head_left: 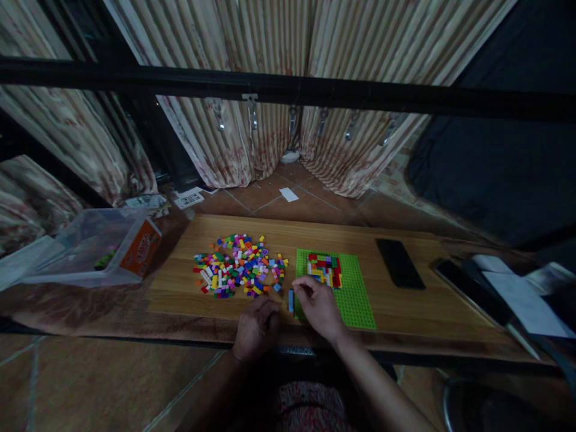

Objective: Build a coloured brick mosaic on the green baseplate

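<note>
My left hand (257, 326) is at the front edge of the wooden board, fingers curled closed. Whether it grips anything is hidden. Over the left side of a green baseplate (355, 300), my right hand (318, 305) has thumb and forefinger pinched together; anything between them is too small to make out. A long blue brick (290, 302) lies on the wood between both hands. Low walls of red, yellow, white and blue bricks form a built block (336, 276) on the baseplate, partly covered by my right hand. Left of it spreads a pile of loose coloured bricks (238, 264).
A black phone (399, 263) rests on the wooden board (173, 288), right of the baseplate. At far left stands a clear plastic box (85, 276) with an orange label. Another dark flat device (470, 291) and papers (526, 300) lie at the right. A dark rail (288, 84) crosses behind.
</note>
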